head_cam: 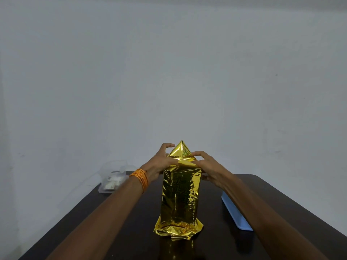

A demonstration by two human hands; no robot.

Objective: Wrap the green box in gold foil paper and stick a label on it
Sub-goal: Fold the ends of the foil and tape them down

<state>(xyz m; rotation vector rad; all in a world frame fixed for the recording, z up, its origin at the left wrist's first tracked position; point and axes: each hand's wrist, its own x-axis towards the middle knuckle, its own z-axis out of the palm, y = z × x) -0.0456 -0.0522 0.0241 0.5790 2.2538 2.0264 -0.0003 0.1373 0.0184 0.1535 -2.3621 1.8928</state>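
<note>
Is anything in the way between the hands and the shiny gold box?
No, nothing visible is. The left hand and the right hand both hold the gold foil at its folded top. The blue tray lies off to the right, and the clear container sits far left.

Box (181,196) stands centred on table (281,199); container (112,178) behind-left, seemingly a tray (235,212) right.
</note>
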